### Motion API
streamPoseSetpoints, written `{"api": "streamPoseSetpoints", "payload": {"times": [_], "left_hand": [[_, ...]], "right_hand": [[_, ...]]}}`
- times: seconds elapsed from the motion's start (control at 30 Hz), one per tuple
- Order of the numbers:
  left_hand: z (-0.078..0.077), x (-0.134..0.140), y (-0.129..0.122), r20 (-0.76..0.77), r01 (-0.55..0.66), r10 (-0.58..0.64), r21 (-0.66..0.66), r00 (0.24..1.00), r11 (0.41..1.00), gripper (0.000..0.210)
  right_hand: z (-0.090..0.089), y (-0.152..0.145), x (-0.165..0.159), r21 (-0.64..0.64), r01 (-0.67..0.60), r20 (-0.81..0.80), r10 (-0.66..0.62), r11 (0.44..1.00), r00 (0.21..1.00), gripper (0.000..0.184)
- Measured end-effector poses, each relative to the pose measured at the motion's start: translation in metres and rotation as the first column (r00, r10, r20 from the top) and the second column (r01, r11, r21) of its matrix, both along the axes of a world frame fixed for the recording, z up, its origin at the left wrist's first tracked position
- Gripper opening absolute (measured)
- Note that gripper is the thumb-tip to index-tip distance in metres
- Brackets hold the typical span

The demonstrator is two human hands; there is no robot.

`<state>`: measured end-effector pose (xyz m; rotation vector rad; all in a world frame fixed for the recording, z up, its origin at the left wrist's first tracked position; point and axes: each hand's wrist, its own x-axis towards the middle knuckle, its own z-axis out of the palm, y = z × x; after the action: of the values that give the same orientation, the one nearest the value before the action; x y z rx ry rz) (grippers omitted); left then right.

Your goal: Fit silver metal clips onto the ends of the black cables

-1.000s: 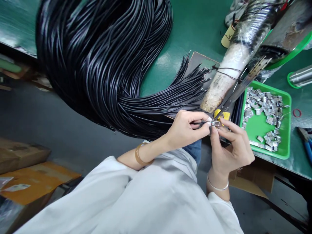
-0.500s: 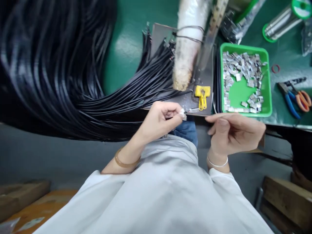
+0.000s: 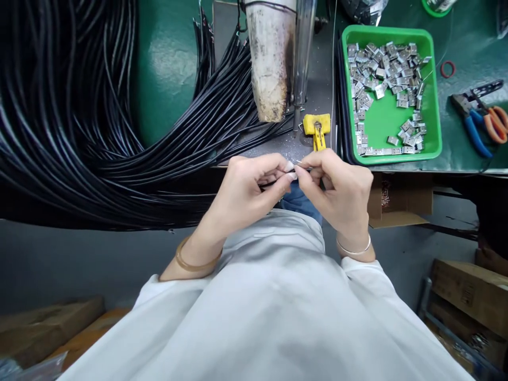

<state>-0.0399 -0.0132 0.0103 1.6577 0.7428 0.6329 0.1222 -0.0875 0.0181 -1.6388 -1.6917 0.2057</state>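
My left hand [image 3: 246, 190] is closed in a pinch at the table's front edge, its fingertips covered in something white. A short length of black cable [image 3: 267, 184] shows between its thumb and fingers. My right hand [image 3: 337, 193] pinches at the same spot, fingertips touching those of the left; whatever tiny piece lies between them is hidden. Just beyond the hands is a yellow clip [image 3: 317, 126] on the grey plate. A thick bundle of black cables [image 3: 190, 145] spreads from the left, its ends resting on that plate.
A green tray [image 3: 437, 116] of small metal connector shells [image 3: 380, 91] stands at the right. Beyond it lie a red ring [image 3: 447, 69] and pliers with blue and orange handles [image 3: 474, 121]. A stained white cylinder [image 3: 272, 69] overhangs the plate. A cardboard box [image 3: 410, 216] sits below the table edge.
My right hand has moved left from beside the tray to meet my left hand's fingertips. The view has shifted, so the table things appear higher and further left.
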Motion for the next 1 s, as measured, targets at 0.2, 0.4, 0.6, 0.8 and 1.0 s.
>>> {"api": "streamPoseSetpoints", "payload": {"times": [0.2, 0.4, 0.6, 0.8, 1.0], "left_hand": [[-0.005, 0.001, 0.006, 0.193, 0.068, 0.000, -0.346, 0.981, 0.936, 0.024], [-0.009, 0.013, 0.006, 0.149, -0.142, 0.206, -0.356, 0.967, 0.924, 0.023], [-0.006, 0.022, 0.012, 0.266, -0.097, 0.212, -0.388, 0.940, 0.917, 0.017], [-0.005, 0.026, 0.015, 0.242, -0.131, 0.218, -0.331, 0.945, 0.934, 0.011], [-0.011, 0.031, 0.015, 0.217, -0.218, 0.276, -0.255, 0.936, 0.942, 0.011]], "right_hand": [[-0.001, 0.000, -0.003, 0.073, 0.043, -0.277, -0.022, 0.996, 0.961, 0.008], [0.002, -0.003, 0.003, 0.322, 0.275, -0.366, -0.149, 0.906, 0.919, 0.019], [-0.010, 0.006, 0.007, 0.257, 0.236, -0.307, -0.152, 0.937, 0.940, 0.012], [-0.021, 0.009, 0.006, 0.236, 0.135, -0.133, -0.106, 0.962, 0.985, 0.012], [-0.022, 0.016, 0.006, 0.282, 0.122, -0.123, -0.090, 0.952, 0.988, 0.013]]}}
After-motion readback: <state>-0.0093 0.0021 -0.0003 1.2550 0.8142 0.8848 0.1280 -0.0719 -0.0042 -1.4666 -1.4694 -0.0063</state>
